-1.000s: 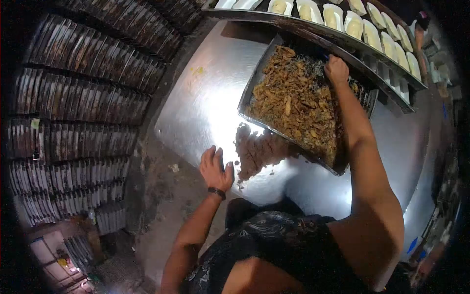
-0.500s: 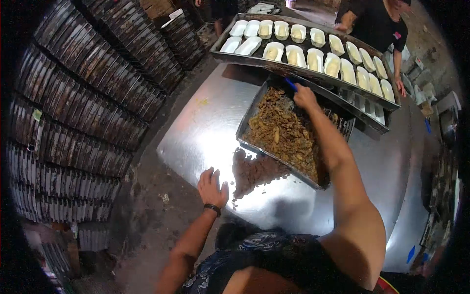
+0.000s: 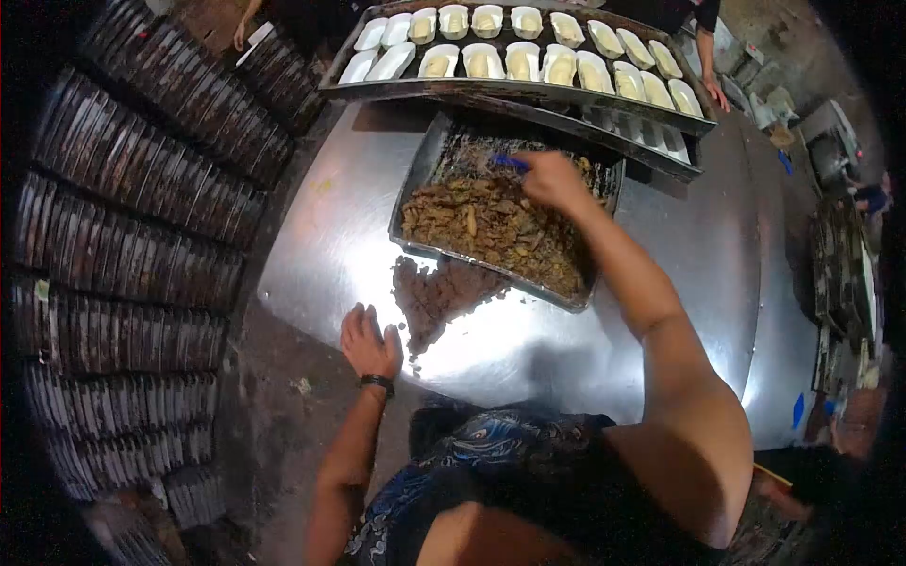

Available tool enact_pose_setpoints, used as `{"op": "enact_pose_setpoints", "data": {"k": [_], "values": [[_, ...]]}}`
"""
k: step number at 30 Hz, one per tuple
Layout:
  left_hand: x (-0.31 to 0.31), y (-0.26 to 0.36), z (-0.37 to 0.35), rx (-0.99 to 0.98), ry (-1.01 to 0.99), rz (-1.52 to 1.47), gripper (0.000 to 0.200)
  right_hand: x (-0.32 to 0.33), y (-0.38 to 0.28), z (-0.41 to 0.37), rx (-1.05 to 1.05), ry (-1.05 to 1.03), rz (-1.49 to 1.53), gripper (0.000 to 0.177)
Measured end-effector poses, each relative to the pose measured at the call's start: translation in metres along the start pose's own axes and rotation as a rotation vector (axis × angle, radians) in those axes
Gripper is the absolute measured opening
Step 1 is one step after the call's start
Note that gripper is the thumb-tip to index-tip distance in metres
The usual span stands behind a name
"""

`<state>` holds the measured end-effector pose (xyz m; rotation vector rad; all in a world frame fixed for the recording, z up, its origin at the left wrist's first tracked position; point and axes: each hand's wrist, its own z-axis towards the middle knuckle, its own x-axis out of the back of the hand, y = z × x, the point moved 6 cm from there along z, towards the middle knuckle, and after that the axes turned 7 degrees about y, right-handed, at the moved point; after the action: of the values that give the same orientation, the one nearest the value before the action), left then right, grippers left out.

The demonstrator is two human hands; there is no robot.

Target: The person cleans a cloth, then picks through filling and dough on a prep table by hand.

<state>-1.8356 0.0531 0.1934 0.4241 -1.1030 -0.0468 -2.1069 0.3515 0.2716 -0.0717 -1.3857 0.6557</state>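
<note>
One blue-handled tool [image 3: 510,162] is clamped in the closed fingers of the right hand [image 3: 555,181], over the far part of a dark metal tray [image 3: 406,198]. Under that hand and nearer than it, the tray carries a bed of brown shredded scraps [image 3: 491,226]. Just off the tray's near rim, between the two hands, a loose brown heap [image 3: 436,294] lies on the bare steel worktop [image 3: 703,274]. The left hand [image 3: 370,344] rests flat beside the heap at the worktop's near edge, fingers spread and gripping nothing.

No hand steadies the tray, so a hard pull with the tool could make it slide on the smooth steel. The heap is near the edge, and scraps may spill to the floor [image 3: 283,396]. A flick away from the right hand could throw bits into the long tray [image 3: 491,90] of pale filled moulds just beyond it.

The steel glares under a lamp in a dim room. Stacked dark tins [image 3: 142,236] stand left of the left hand. Another person's hand [image 3: 714,92] is at the long tray's far end.
</note>
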Motion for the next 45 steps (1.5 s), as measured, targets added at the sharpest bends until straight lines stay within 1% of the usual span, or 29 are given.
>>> {"op": "enact_pose_setpoints", "data": {"k": [1, 2, 4, 6, 7, 8, 9, 10, 12, 15, 18, 20, 21, 24, 25, 26, 27, 28, 29, 32, 35, 36, 38, 41, 44, 45], "values": [[0.001, 0.001, 0.001, 0.012, -0.001, 0.006, 0.048, 0.021, 0.022, -0.005, -0.108, 0.026, -0.166, 0.041], [0.001, 0.001, 0.002, 0.009, 0.001, 0.008, 0.048, 0.035, 0.043, -0.006, -0.153, 0.085, -0.144, 0.038], [0.001, 0.0, 0.001, 0.006, 0.003, 0.019, 0.048, 0.018, 0.124, 0.0, -0.194, 0.095, -0.307, 0.044], [-0.001, -0.003, -0.001, -0.003, 0.025, 0.011, 0.048, -0.008, 0.166, -0.01, -0.18, 0.031, -0.346, 0.041], [-0.002, -0.004, 0.0, -0.006, 0.033, 0.005, 0.048, -0.014, 0.171, -0.008, -0.171, 0.01, -0.368, 0.04], [-0.002, -0.005, -0.001, -0.014, 0.031, 0.0, 0.047, -0.018, 0.157, -0.011, -0.118, -0.011, -0.361, 0.038], [-0.005, -0.007, -0.003, -0.017, 0.031, 0.057, 0.047, -0.02, 0.133, -0.024, -0.076, -0.04, -0.355, 0.035], [-0.002, -0.007, -0.005, -0.009, 0.033, 0.047, 0.047, -0.021, 0.109, -0.041, -0.041, -0.071, -0.352, 0.033], [0.002, -0.001, -0.001, -0.019, 0.042, 0.009, 0.047, -0.024, 0.07, -0.071, -0.087, -0.183, -0.389, 0.025], [0.002, 0.001, -0.002, -0.057, 0.057, -0.006, 0.046, 0.001, 0.031, -0.102, 0.038, -0.129, -0.33, 0.026], [0.005, 0.003, 0.0, -0.079, 0.054, -0.01, 0.046, 0.023, 0.026, -0.1, 0.071, -0.119, -0.167, 0.035], [0.003, 0.0, -0.004, -0.064, 0.044, 0.014, 0.046, 0.061, 0.023, -0.081, -0.062, 0.091, -0.135, 0.035], [0.004, -0.001, -0.003, -0.109, 0.081, -0.025, 0.046, 0.071, 0.022, -0.077, -0.133, 0.181, -0.112, 0.035], [0.005, -0.001, -0.004, -0.065, 0.077, -0.001, 0.046, 0.061, 0.016, -0.071, -0.034, 0.425, -0.087, 0.038], [0.002, 0.001, -0.006, -0.069, 0.073, -0.004, 0.046, 0.03, 0.028, -0.071, 0.13, 0.434, -0.108, 0.03], [0.001, 0.0, -0.008, -0.066, 0.072, -0.003, 0.046, -0.006, 0.034, -0.072, 0.097, 0.049, -0.335, 0.023], [0.004, -0.004, -0.007, -0.062, 0.078, 0.008, 0.046, -0.022, 0.018, -0.083, 0.036, -0.162, -0.385, 0.026], [0.005, -0.004, -0.006, -0.023, 0.047, -0.003, 0.046, -0.049, 0.034, -0.089, 0.104, -0.032, -0.315, 0.028], [0.008, -0.004, -0.008, -0.016, 0.057, -0.001, 0.046, -0.024, -0.011, -0.102, 0.129, -0.178, -0.356, 0.028], [0.007, -0.008, -0.002, -0.01, 0.079, -0.034, 0.045, -0.003, -0.042, -0.127, 0.245, -0.363, -0.412, 0.023], [0.01, -0.005, -0.003, -0.012, 0.094, -0.063, 0.044, 0.037, -0.027, -0.095, 0.043, -0.042, -0.278, 0.027], [0.012, -0.004, -0.003, -0.027, 0.095, -0.062, 0.044, 0.07, -0.042, -0.09, -0.151, 0.082, -0.094, 0.03], [0.011, -0.005, -0.003, -0.03, 0.102, -0.06, 0.044, 0.088, -0.041, -0.096, -0.24, 0.37, 0.168, 0.031], [0.007, -0.01, -0.004, -0.041, 0.118, -0.026, 0.043, 0.033, -0.009, -0.108, -0.189, 0.031, -0.165, 0.035], [0.01, -0.009, -0.005, -0.009, 0.108, -0.026, 0.042, 0.066, -0.011, -0.115, -0.225, 0.395, 0.045, 0.041], [0.014, -0.006, -0.004, -0.006, 0.118, -0.029, 0.042, 0.08, -0.027, -0.127, -0.226, 0.482, 0.231, 0.042]]}}
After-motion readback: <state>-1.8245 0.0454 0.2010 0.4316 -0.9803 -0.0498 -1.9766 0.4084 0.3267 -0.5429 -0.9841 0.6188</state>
